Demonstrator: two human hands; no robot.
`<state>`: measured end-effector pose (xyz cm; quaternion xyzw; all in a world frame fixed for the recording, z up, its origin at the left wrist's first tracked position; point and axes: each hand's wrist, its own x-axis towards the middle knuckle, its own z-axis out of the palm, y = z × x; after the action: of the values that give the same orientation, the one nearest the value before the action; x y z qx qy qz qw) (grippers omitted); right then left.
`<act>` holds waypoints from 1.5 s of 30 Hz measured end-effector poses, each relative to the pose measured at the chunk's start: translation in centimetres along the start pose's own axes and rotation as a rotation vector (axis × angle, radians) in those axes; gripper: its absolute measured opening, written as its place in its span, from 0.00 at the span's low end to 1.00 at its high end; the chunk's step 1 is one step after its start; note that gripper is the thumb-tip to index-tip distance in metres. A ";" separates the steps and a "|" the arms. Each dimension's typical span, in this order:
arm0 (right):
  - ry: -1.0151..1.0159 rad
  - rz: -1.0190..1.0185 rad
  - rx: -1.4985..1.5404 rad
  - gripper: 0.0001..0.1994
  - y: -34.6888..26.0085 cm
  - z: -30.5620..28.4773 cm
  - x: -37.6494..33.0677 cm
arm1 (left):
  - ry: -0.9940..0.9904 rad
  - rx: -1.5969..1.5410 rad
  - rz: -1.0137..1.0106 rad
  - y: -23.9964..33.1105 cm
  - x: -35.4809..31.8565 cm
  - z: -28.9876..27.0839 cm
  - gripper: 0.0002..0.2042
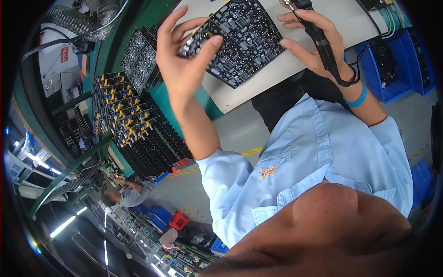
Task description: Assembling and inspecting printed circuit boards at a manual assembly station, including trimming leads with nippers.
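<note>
A black circuit board (pixel 244 39), crowded with small parts, is tilted up over the white worktop (pixel 226 99). My left hand (pixel 189 55) grips its left edge, with the thumb over the face and the fingers behind the edge. In my right hand (pixel 318 46) is a soldering iron (pixel 318 39) with a black handle; its metal end runs out of the top of the view. The right thumb reaches toward the board's right edge, and I cannot tell whether it touches. A cord (pixel 355 74) trails from the handle beside the blue wrist band (pixel 356 96).
On the left stand more circuit boards (pixel 138 57) and a rack of boards with yellow parts (pixel 122 108). Blue bins (pixel 394 90) stand at the right. A silver flexible duct (pixel 87 27) hangs at the upper left. Another person (pixel 131 194) works farther off, lower left.
</note>
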<state>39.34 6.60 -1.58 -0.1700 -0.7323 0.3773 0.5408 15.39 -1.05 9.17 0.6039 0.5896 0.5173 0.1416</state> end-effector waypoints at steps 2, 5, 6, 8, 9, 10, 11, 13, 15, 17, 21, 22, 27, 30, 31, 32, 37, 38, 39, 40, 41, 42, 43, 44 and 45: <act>0.012 0.037 0.023 0.34 0.3 -0.1 -0.1 | -0.094 -0.016 -0.089 -1.8 1.0 -0.5 0.19; 0.024 0.050 0.032 0.34 0.9 -0.9 0.0 | -0.087 0.136 0.024 -1.3 0.5 0.0 0.18; 0.022 0.037 0.037 0.34 1.1 -1.1 0.0 | -0.096 0.135 0.026 -1.0 0.0 0.1 0.18; 0.013 0.012 0.050 0.34 1.5 -1.4 0.0 | -0.043 0.227 0.422 -0.7 -1.4 0.6 0.17; -0.001 -0.005 0.067 0.34 1.5 -1.4 0.2 | -0.058 0.229 0.417 -0.2 -2.5 1.1 0.17; -0.017 -0.023 0.084 0.34 1.5 -1.4 0.4 | -0.071 0.231 0.410 0.1 -3.7 1.8 0.16; -0.032 -0.041 0.101 0.33 1.3 -1.3 0.6 | -0.067 0.239 0.407 -0.3 -4.8 1.9 0.16; -0.059 -0.075 0.133 0.33 1.0 -0.8 0.8 | -0.047 0.213 0.401 -1.1 -6.7 1.9 0.20; -0.091 -0.065 0.153 0.33 0.8 -0.5 0.6 | -0.009 0.205 0.395 -1.2 -7.5 2.1 0.21; -0.143 -0.043 0.172 0.34 0.4 -0.4 0.3 | 0.054 0.172 0.397 -1.5 -8.1 2.1 0.24; -0.140 -0.080 0.178 0.32 -0.5 0.5 0.6 | 0.082 0.177 0.364 -1.8 -9.3 1.2 0.29; -0.122 -0.099 0.173 0.31 -0.7 0.8 0.7 | 0.075 0.183 0.347 -1.8 -9.7 1.0 0.31; -0.134 -0.138 0.206 0.33 -0.9 1.3 0.6 | 0.107 0.176 0.223 -2.5 -11.5 0.3 0.35; -0.160 -0.151 0.230 0.34 -0.9 1.6 0.3 | 0.152 0.172 0.193 -3.1 -12.5 0.4 0.35; -0.174 -0.158 0.239 0.34 -0.9 1.7 0.2 | 0.183 0.171 0.201 -3.4 -12.9 0.7 0.35; -0.188 -0.165 0.248 0.34 -0.9 1.8 0.1 | 0.214 0.170 0.208 -3.7 -13.1 0.9 0.34; -0.229 -0.183 0.278 0.35 -0.3 1.9 -0.7 | 0.303 0.106 0.203 -4.0 -13.0 1.3 0.37; -0.236 -0.186 0.283 0.35 -0.2 2.0 -0.7 | 0.321 0.084 0.200 -4.1 -13.0 1.2 0.38; -0.237 -0.185 0.288 0.35 -0.3 2.1 -0.8 | 0.322 0.088 0.197 -4.3 -13.1 1.1 0.38; -0.232 -0.184 0.296 0.35 -0.3 2.3 -0.8 | 0.309 0.078 0.194 -4.4 -13.1 1.0 0.39; -0.226 -0.183 0.304 0.35 -0.3 2.4 -0.8 | 0.296 0.067 0.191 -4.6 -13.2 0.9 0.40; -0.220 -0.181 0.311 0.35 -0.4 2.5 -0.8 | 0.283 0.055 0.189 -4.7 -13.2 0.9 0.40; -0.213 -0.181 0.318 0.35 -0.5 2.6 -0.7 | 0.268 0.043 0.187 -4.8 -13.2 0.8 0.41; -0.212 -0.178 0.318 0.35 -0.5 2.7 -0.7 | 0.267 0.043 0.185 -4.9 -13.2 0.8 0.41; -0.215 -0.180 0.320 0.34 -0.6 2.7 -0.5 | 0.260 0.054 0.186 -4.9 -13.2 0.8 0.41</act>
<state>37.16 4.87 -1.86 0.0252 -0.7287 0.4550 0.5112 16.30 -10.73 -1.04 0.5874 0.5583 0.5859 -0.0006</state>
